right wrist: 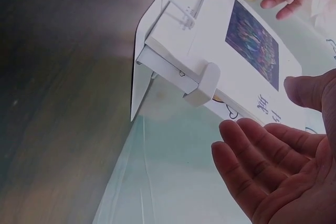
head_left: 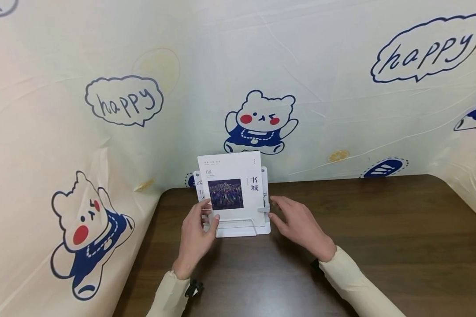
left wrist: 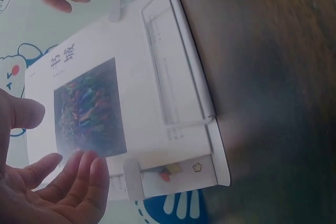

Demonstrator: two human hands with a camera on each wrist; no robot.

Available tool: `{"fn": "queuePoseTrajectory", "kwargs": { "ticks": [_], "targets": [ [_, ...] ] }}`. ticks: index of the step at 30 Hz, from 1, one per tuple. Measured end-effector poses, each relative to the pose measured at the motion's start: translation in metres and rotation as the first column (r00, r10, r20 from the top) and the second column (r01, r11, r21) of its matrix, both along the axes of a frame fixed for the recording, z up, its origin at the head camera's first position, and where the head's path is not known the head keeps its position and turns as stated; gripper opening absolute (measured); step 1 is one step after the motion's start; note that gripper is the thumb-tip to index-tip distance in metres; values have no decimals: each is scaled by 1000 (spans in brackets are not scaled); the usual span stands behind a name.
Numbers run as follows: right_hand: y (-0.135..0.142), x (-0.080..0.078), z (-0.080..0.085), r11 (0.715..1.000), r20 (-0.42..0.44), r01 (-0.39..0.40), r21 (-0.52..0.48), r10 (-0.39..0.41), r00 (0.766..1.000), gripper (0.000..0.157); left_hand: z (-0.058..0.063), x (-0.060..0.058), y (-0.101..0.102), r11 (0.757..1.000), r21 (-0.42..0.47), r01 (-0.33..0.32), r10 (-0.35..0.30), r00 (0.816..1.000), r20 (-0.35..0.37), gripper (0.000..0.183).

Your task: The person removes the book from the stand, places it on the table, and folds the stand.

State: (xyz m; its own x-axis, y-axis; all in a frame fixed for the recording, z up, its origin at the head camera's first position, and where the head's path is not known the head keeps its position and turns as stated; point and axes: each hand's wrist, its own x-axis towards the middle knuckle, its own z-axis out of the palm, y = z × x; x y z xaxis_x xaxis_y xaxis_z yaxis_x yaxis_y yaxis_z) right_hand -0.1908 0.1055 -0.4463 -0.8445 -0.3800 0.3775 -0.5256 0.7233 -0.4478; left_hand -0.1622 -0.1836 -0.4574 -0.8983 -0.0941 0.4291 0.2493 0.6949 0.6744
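Two hands point(head_left: 196, 234) point(head_left: 300, 223), loosely spread, flank the white book point(head_left: 233, 192) leaning on its stand point(head_left: 264, 229).

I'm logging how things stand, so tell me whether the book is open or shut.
Shut: the book rests on the white stand, its printed cover facing out and no pages spread.

I see smooth, dull paper on my book point(head_left: 232, 189). Its stand point(head_left: 263, 228) looks smooth, like painted metal. My worktop point(head_left: 254, 281) looks like shiny wood. The hanging cloth point(head_left: 206, 66) is wrinkly; my sleeves point(head_left: 353, 281) are cloth too.
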Motion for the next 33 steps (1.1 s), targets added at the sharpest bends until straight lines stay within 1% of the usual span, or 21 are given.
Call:
{"fn": "queuePoseTrajectory", "kwargs": {
  "ticks": [5, 11, 17, 24, 33],
  "targets": [
    [-3, -4, 1, 1000, 4, -4, -26, 4, 1000, 43, 0, -2, -3, 1000, -4, -22, 22, 1000, 3, 48],
    [-6, -9, 1, 999, 0, -4, -35, 4, 1000, 42, 1, -6, -8, 999, -7, -42, 42, 999, 17, 46],
    [-10, -15, 0, 998, 39, 6, -61, -4, 999, 40, 0, -12, -14, 997, -1, -75, 75, 996, 41, 46],
    [-15, -21, -4, 996, 78, 36, -77, -30, 996, 40, -1, -15, -18, 997, -4, -76, 76, 995, 66, 48],
    [-20, -29, -4, 992, 85, 39, -120, -29, 996, 35, -3, -21, -17, 996, 17, -86, 84, 993, 88, 49]
  ]
}}
